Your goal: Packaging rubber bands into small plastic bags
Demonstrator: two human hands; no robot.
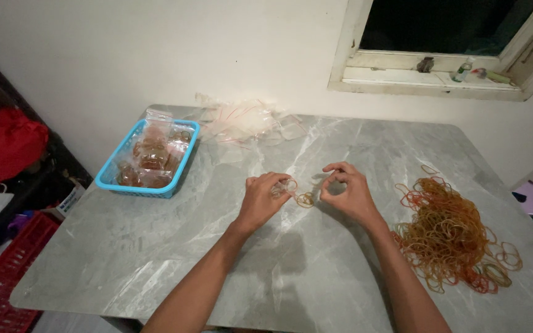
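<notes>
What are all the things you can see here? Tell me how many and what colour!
Table: one, grey marble pattern, fills the middle.
Rubber band pile: one big heap, orange, red and tan, on the table's right side.
Small rubber band bundle: one, tan, between the two hands.
Basket: one, light blue, table's far left, holding filled clear bags.
Empty clear bags: a loose stack, see-through with red strips, at the table's far edge.
Red crate: one, red, on the floor at left.
Red cloth: one, red, on dark shelving at left.
Window sill: one, white, top right, with a small bottle.
Left hand: pinching the bundle.
Right hand: pinching the bundle.
</notes>
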